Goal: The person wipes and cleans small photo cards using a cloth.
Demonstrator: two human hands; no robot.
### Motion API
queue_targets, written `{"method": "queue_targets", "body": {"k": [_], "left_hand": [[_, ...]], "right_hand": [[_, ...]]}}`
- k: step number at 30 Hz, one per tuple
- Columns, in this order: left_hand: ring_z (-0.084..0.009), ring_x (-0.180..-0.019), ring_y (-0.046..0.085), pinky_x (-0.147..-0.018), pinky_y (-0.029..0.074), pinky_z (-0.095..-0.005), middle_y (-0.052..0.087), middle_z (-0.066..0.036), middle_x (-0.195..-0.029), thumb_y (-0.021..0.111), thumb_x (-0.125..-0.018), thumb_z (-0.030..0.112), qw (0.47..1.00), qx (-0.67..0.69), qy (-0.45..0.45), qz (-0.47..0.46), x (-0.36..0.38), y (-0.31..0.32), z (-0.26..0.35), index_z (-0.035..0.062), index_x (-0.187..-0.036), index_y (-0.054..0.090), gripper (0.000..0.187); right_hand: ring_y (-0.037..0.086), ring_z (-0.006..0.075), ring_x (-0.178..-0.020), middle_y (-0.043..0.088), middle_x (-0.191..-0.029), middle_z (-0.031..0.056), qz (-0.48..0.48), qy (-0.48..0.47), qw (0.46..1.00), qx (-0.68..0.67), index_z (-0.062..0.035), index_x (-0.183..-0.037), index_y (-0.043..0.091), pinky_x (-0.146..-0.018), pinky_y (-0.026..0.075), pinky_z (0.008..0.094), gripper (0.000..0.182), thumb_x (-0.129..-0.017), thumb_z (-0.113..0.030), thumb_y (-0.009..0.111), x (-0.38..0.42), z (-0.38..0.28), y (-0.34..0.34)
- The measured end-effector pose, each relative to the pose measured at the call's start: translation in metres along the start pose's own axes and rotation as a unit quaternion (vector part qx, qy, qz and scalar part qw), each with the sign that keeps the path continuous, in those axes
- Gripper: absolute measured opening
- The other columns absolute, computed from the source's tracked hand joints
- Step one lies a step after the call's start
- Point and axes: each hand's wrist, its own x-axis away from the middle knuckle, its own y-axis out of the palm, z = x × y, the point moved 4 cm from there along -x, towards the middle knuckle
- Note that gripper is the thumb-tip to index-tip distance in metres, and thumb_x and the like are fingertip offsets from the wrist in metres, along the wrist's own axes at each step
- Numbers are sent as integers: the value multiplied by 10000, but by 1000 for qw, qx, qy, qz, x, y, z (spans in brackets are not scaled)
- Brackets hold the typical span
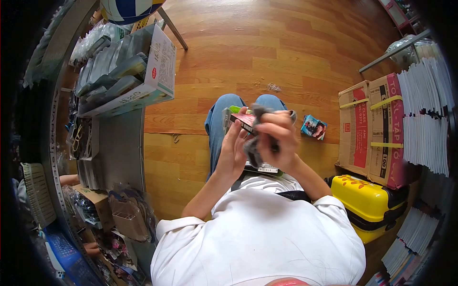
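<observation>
My left hand [233, 150] grips a small red and black box [243, 122] above my lap. Grey cloth [255, 151] is bunched in my closed right hand [278, 136], close against the box. The right hand is slightly blurred. A bright green item [234, 109] shows just behind the box, partly covered by it. Below my hands, a flat white and black item [262, 168] lies on my lap, mostly hidden. On the wooden floor, right of my knees, sits a small blue and red picture pack [313, 127].
On my left, a metal shelf [121, 138] bears a white carton [160, 64] of grey packets and several bagged goods. At right stand a strapped cardboard box [369, 128], stacked notebooks [424, 114] and a yellow suitcase [358, 200]. White scraps [273, 87] lie on the floor ahead.
</observation>
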Motion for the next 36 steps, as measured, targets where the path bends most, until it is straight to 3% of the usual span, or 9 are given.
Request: {"method": "queue_targets", "body": {"k": [2, 4, 9, 12, 18, 22, 25, 28, 36], "left_hand": [[-183, -1228, 478, -1014, 405, -321, 490, -119, -1326, 477, -995, 378, 986, -136, 66, 67, 2, -11, 1, 72, -1449, 301, 574], [-203, -1225, 490, -995, 457, -341, 472, -124, -1342, 489, -993, 346, 995, -86, 49, 18, 1, -9, 8, 48, -1454, 270, 591], [-262, -1228, 507, -923, 554, -369, 444, -158, -1355, 549, -957, 298, 985, -123, 116, -16, 4, 5, 19, 35, -1459, 239, 646], [-256, -1222, 512, -910, 562, -364, 431, -154, -1367, 584, -940, 247, 982, -135, 125, -31, 3, 6, 12, 31, -1456, 262, 646], [-191, -1170, 527, -895, 563, -342, 330, -149, -1451, 617, -922, 127, 977, -152, 132, -72, 9, 16, 1, 21, -1476, 227, 686], [-197, -1214, 501, -970, 493, -329, 286, -163, -1496, 643, -898, 76, 977, -175, 95, -74, 18, 3, 9, -24, -1477, 186, 745], [-266, -1271, 463, -1053, 391, -416, 380, -180, -1446, 693, -858, 73, 931, -292, 207, -70, 17, -3, 15, -23, -1464, 250, 757], [-277, -1293, 443, -1048, 402, -410, 416, -181, -1415, 698, -849, 58, 941, -284, 182, -26, 15, -1, 4, -15, -1443, 303, 717], [-248, -1378, 318, -1055, 415, -368, 277, -142, -1500, 631, -819, -110, 875, -412, 88, -241, -4, 22, -63, 23, -1437, 335, 698]], "right_hand": [[539, 270, -765, 606, -967, 92, -88, 0, 996, 20, -66, -1061, 551, -722, 425, 391, 332, -743, 9, 612, 0, 0, 9], [525, 289, -749, 589, -944, 100, -82, 19, 996, 10, -55, -1045, 542, -739, 436, 400, 288, -769, 24, 572, 10, 14, 7], [534, 173, -806, 568, -937, 113, 36, 304, 948, -88, -16, -1050, 503, -795, 441, 320, 149, -907, -15, 464, 47, 54, -24], [521, 128, -848, 570, -952, 117, 169, 227, 945, -164, -4, -1055, 489, -803, 431, 284, 136, -948, -40, 412, 27, 40, -36], [542, 136, -861, 584, -945, 106, 73, 280, 891, -349, 1, -1052, 478, -816, 436, 285, 131, -936, -36, 432, 15, 44, -8], [554, 112, -874, 588, -905, 92, 116, 365, 872, -304, -24, -1090, 492, -785, 432, 243, 170, -935, -92, 476, 18, 69, -7], [553, 103, -881, 584, -916, 82, -83, 388, 873, -284, -22, -1134, 526, -770, 429, 241, 287, -895, -162, 603, 25, 80, -30], [539, 166, -1009, 567, -1099, 78, -302, 308, 890, -150, 5, -1214, 523, -847, 438, 300, 521, -789, -182, 758, 43, 38, -46], [537, 154, -1074, 552, -1123, 63, -212, 484, 834, -162, -26, -1183, 568, -860, 462, 289, 625, -658, -201, 858, 114, 33, -101]]}}
